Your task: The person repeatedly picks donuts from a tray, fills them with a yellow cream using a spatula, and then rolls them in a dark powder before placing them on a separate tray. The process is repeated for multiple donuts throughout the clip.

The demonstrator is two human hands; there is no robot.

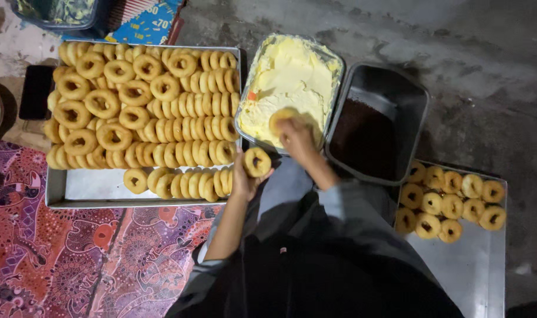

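At frame centre we see the left hand (243, 179) w/ fingers closed on a plain doughnut (257, 162), kept ready, while the right hand (296, 136), fingers gripping another doughnut (282, 118), presses it into the cream tub (333, 62), prob. to coat its top.

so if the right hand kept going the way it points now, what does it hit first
The right hand points up the frame into the tub of yellow cream. It holds a doughnut at the cream, so that likely meets the cream first; contact depth is unclear.
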